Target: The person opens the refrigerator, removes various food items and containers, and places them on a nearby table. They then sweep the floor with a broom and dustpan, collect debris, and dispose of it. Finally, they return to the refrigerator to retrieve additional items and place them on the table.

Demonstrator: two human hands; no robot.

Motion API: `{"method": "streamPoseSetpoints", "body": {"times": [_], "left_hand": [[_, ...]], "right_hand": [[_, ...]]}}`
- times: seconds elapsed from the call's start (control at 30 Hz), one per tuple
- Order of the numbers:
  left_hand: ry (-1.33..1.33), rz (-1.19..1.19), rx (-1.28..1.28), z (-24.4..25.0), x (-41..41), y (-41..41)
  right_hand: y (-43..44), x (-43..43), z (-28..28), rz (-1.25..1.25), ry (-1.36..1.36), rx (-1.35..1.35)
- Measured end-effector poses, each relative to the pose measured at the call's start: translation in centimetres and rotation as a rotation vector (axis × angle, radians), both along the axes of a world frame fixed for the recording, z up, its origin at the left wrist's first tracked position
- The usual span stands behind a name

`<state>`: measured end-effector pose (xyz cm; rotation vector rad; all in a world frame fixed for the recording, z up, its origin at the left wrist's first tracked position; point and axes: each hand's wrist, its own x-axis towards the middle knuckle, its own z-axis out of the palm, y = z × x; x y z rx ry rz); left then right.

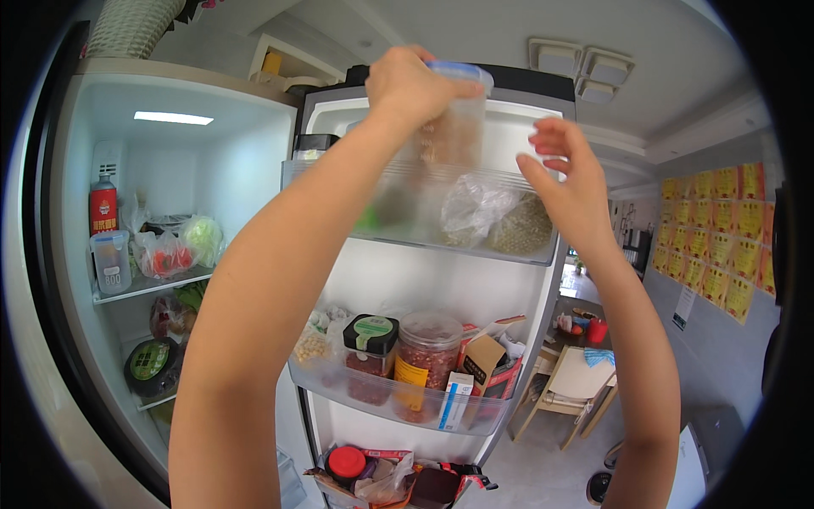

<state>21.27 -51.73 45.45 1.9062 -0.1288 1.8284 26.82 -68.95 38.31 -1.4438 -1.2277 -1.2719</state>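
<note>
My left hand [413, 86] grips a translucent plastic storage container [467, 118] with a blue-rimmed lid near its top. Measuring marks run down its side, and brownish contents show through. Its lower part is at the top bin [388, 184] of the open fridge door; I cannot tell whether it rests inside. To the right, my right hand [569, 172] is held with fingers apart and nothing in it, close to the bin's right end. A clear plastic bag [477, 207] and a bag of greenish grains [524, 226] sit in that bin.
The middle door bin [318, 385] holds a black-lidded jar [371, 337], a larger clear jar [429, 347] and boxes. Packets and a red lid [346, 461] fill the lower bin. On the left fridge shelf [152, 284] stand a red bottle [103, 203] and a clear container [111, 261].
</note>
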Motion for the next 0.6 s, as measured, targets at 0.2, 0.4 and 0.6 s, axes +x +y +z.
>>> {"method": "streamPoseSetpoints", "body": {"times": [0.2, 0.4, 0.6], "left_hand": [[-0.301, -0.007, 0.277, 1.0, -6.4, -5.1], [-0.168, -0.634, 0.097, 2.3, -8.4, -5.6], [0.384, 0.408, 0.242, 0.4, 0.0, 4.2]], "right_hand": [[3.1, -0.5, 5.7, 0.167, 0.087, 0.086], [2.5, -4.4, 5.4, 0.115, -0.133, 0.314], [-1.7, -3.4, 2.7, 0.092, -0.171, 0.553]]}}
